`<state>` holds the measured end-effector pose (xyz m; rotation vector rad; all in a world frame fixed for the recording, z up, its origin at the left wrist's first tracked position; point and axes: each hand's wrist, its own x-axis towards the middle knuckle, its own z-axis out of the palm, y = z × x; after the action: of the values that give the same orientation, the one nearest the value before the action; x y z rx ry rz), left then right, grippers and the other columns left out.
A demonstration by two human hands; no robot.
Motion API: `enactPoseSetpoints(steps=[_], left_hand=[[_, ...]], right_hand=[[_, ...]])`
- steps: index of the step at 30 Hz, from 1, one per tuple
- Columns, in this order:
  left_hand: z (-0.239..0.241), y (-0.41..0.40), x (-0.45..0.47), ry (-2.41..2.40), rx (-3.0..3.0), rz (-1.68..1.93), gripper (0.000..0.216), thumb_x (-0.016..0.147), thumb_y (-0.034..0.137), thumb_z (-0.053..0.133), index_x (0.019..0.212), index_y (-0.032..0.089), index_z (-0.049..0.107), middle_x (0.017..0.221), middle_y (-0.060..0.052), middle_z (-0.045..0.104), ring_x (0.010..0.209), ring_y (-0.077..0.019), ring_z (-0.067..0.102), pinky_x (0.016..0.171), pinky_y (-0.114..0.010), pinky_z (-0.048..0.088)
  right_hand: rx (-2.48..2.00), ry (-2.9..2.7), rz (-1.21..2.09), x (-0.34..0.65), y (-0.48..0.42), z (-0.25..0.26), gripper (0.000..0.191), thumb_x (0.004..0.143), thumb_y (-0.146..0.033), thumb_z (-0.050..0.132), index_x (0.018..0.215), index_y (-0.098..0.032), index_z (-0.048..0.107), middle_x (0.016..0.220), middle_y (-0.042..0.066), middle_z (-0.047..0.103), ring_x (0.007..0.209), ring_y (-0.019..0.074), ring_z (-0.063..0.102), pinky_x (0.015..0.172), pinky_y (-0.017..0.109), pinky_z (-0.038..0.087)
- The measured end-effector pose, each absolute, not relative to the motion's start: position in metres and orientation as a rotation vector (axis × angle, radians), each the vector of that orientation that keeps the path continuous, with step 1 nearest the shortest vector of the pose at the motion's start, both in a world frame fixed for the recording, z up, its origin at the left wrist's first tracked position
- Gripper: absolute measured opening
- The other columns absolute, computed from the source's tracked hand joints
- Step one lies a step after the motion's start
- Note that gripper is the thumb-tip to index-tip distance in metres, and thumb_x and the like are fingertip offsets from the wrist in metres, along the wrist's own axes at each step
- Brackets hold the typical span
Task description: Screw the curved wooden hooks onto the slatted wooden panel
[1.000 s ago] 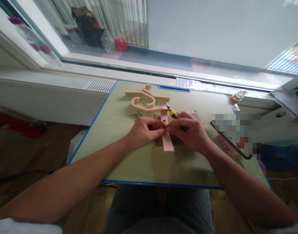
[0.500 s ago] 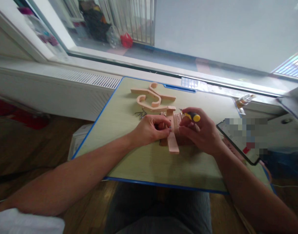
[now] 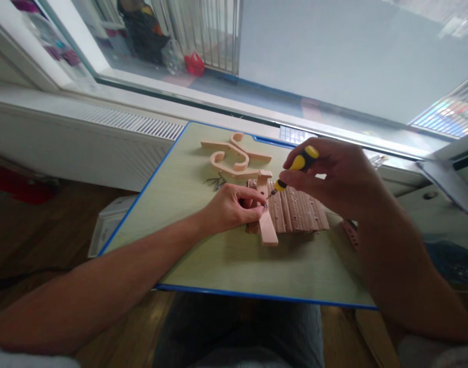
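On a pale greenish table [image 3: 207,263] edged in blue, we are pinching a small screw [image 3: 265,205] between the thumb and forefinger of our left hand [image 3: 234,205], while our right hand [image 3: 333,179] is gripping a screwdriver [image 3: 302,159]. Dark marks are showing on a pink strip [image 3: 350,232] by our right forearm, too small for us to read. The screwdriver's handle is alternating rounded yellow and black sections, and its thin shaft is slanting down toward the screw; we cannot tell whether the tip is touching it.

The screw is standing at a smooth, pale wooden bar [image 3: 268,231] with a blocky far end and a dark hole. This bar is lying across the left part of a ridged, brown cardboard pad [image 3: 297,210] dotted with small pits, its near end jutting out toward us. Beyond, curved wooden pieces [image 3: 240,166] are resting together, their ends curling into hooks, with a loose cluster of slender dark pieces [image 3: 217,181] lying nearer to us.

Our left fingers are hiding part of the bar, and our right hand and forearm are blocking much of the table's right side. Farther off, a white radiator [image 3: 103,145] is running beneath a broad window [image 3: 314,61].
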<state>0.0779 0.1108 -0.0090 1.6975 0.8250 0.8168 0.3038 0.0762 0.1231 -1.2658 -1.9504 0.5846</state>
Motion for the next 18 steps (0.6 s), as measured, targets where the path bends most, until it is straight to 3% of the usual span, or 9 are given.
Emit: enactPoseSetpoints(steps=[11, 18], left_hand=[[-0.01, 0.114, 0.077, 0.812, 1.665, 0.766, 0.031, 0.087, 0.037, 0.085, 0.102, 0.011, 0.091, 0.061, 0.004, 0.051, 0.056, -0.0072, 0.038, 0.05, -0.022, 0.024], [-0.012, 0.112, 0.079, 0.832, 1.631, 0.768, 0.03, 0.085, 0.037, 0.086, 0.101, 0.011, 0.09, 0.06, 0.004, 0.051, 0.056, -0.0074, 0.037, 0.05, -0.022, 0.025]], right_hand=[[-1.367, -2.221, 0.506, 0.316, 0.082, 0.126, 0.025, 0.095, -0.047, 0.083, 0.094, -0.023, 0.077, 0.085, 0.004, 0.081, 0.074, 0.0218, 0.073, 0.068, 0.039, 0.055], [-1.315, -2.267, 0.457, 0.307, 0.081, 0.127, 0.019, 0.096, -0.041, 0.08, 0.093, -0.022, 0.075, 0.085, 0.004, 0.082, 0.075, 0.0214, 0.075, 0.068, 0.037, 0.056]])
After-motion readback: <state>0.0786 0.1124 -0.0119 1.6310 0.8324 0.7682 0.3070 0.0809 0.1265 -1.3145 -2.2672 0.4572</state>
